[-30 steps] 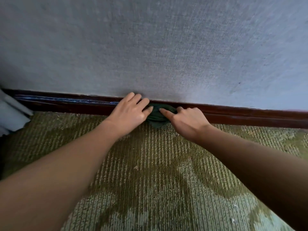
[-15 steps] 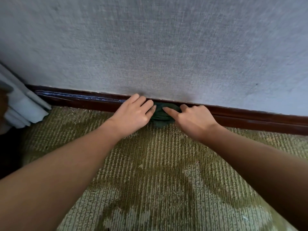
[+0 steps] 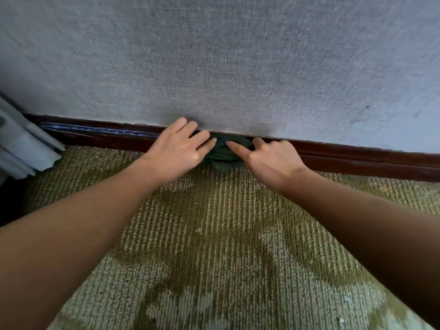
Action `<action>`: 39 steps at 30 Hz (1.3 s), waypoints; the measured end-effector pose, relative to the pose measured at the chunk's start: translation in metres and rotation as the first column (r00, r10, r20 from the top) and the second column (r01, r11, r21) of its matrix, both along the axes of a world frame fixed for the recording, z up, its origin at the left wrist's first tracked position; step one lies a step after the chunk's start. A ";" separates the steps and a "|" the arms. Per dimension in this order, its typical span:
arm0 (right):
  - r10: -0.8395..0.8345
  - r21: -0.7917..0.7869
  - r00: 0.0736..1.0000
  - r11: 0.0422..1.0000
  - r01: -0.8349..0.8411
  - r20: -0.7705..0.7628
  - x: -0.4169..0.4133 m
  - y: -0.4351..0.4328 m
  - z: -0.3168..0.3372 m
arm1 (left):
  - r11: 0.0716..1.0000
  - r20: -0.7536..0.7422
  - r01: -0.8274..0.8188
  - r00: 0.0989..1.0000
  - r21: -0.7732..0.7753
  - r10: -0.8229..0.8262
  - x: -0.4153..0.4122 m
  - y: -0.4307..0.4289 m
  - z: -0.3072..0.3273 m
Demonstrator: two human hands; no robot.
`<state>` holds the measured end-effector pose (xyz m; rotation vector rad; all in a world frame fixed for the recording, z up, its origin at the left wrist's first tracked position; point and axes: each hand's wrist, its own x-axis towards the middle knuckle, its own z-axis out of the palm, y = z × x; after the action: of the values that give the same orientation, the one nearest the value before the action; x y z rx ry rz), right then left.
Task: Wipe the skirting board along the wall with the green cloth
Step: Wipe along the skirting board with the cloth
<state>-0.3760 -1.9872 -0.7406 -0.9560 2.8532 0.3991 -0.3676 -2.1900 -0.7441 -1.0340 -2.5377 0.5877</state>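
Note:
The green cloth (image 3: pixel 223 155) is bunched against the dark brown skirting board (image 3: pixel 357 157) where the grey wall meets the carpet. My left hand (image 3: pixel 177 151) lies with straight fingers on the board's top edge, its fingertips touching the cloth's left side. My right hand (image 3: pixel 269 160) holds the cloth from the right. Its index finger is stretched across the cloth and the other fingers are curled at the cloth's upper right. Most of the cloth is hidden between and under the two hands.
A grey textured wall (image 3: pixel 238 67) fills the upper view. Pale curtain folds (image 3: pixel 26 151) hang down to the floor at the far left, at the board's end. Green patterned carpet (image 3: pixel 214 246) covers the floor under my arms. The board left of my hands shows pale streaks.
Both hands and the cloth have slid a little to the left along the skirting board, closer to the curtain. The hands' pose is about the same.

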 end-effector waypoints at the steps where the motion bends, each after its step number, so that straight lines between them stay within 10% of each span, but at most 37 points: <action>1: 0.005 -0.009 1.000 1.000 -0.005 0.003 -0.001 -0.005 0.000 | 1.000 0.009 -0.022 1.000 -0.014 0.022 0.001 -0.004 0.001; 39: -0.169 0.009 0.983 0.986 0.169 0.077 0.012 0.022 -0.006 | 0.921 0.361 -0.372 0.880 0.120 0.308 0.012 0.049 -0.015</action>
<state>-0.3639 -1.9651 -0.7468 -0.7047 2.8334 0.3406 -0.3552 -2.1406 -0.7588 -0.6661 -3.0412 0.2633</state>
